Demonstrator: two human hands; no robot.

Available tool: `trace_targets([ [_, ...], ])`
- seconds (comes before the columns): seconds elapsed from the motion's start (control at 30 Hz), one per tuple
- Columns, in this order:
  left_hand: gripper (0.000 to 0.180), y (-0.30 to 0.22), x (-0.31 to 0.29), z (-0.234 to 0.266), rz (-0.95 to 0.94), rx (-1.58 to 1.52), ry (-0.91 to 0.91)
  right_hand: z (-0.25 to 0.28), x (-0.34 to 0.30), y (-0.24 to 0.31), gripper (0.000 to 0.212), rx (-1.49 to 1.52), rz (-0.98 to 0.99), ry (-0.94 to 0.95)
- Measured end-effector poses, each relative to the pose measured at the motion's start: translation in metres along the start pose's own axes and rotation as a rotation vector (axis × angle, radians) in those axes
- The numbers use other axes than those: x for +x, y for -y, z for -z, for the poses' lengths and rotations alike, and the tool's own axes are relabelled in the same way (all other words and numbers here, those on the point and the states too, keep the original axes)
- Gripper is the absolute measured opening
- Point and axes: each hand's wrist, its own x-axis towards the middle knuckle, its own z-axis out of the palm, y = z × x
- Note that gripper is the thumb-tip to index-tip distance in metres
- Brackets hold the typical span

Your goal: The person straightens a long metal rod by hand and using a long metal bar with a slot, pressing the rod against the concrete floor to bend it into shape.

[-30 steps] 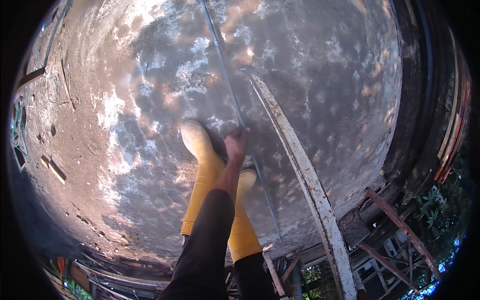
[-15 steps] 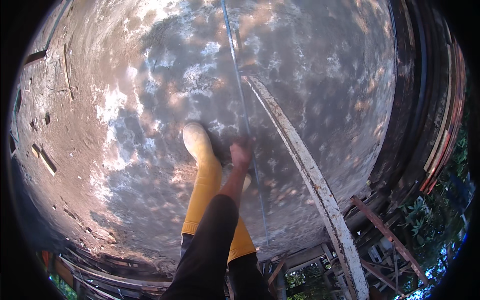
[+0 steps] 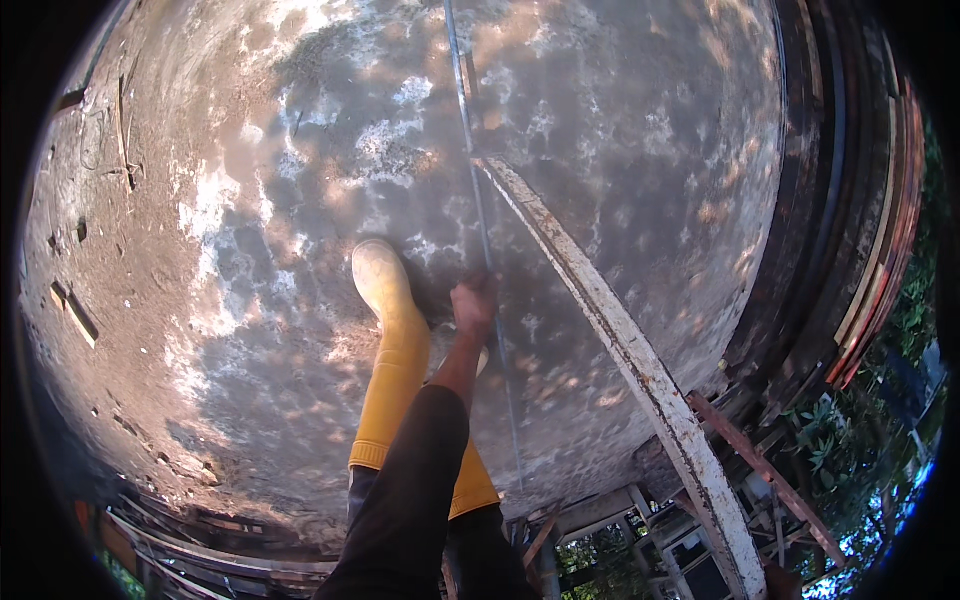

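- Well left of the white beam (image 3: pixel 618 335), one short wood offcut (image 3: pixel 82 322) and one thin stick (image 3: pixel 124 130) lie on the mottled ground (image 3: pixel 640 200).
- Two yellow boots, mine, stand left of the beam: one plain (image 3: pixel 390 350), the other (image 3: pixel 472 485) mostly behind my single visible sleeve (image 3: pixel 400 500).
- My left fingers (image 3: pixel 480 298), left of the beam, are curled closed around one grey-blue rod (image 3: pixel 464 110).
- The rod runs lengthwise just left of the beam, passing the beam's far tip; whether they touch, I cannot tell. I judge it light, slim and fairly stiff, smooth enough to slide, hardly fragile; mid-length is the balanced hold.
- The beam, one in number, looks heavier, rigid and rough with flaking paint; I would grip its edges, minding the scabs. A brown patch at its near end may be my right hand; its fingers' state I cannot tell.
- Right of the beam: one red-brown strut (image 3: pixel 765 475) and stacked long bars (image 3: pixel 840 190), too overlapped to count.
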Motion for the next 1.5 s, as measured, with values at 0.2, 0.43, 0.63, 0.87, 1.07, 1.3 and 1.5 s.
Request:
trace_targets([
  [0.2, 0.028, 0.0, 0.0, 0.002, 0.066, -0.024, 0.026, 0.019, 0.0, -0.07, 0.065, 0.396, 0.051, 0.031],
  [0.43, 0.029, 0.006, 0.0, 0.004, 0.047, -0.027, 0.006, 0.003, 0.015, 0.044, 0.067, -0.143, -0.078, 0.157],
  [0.63, 0.03, 0.0, -0.001, 0.002, 0.116, -0.06, 0.037, -0.008, 0.01, 0.057, 0.055, 0.079, 0.132, 0.046],
  [0.87, 0.031, 0.001, -0.001, 0.003, 0.128, -0.049, 0.032, -0.002, 0.005, 0.069, 0.061, -0.561, 0.329, 0.035],
  [1.07, 0.027, -0.001, -0.004, 0.004, 0.127, -0.075, 0.04, -0.004, 0.002, 0.051, 0.071, -0.322, 0.142, 0.042],
  [1.3, 0.026, 0.004, -0.004, -0.003, 0.133, -0.135, 0.067, -0.007, -0.006, 0.009, 0.075, 0.021, 0.065, -0.051],
  [1.5, 0.028, 0.002, -0.005, -0.005, 0.149, -0.067, 0.087, 0.0, -0.001, 0.04, 0.07, -0.347, -0.048, 0.064],
])
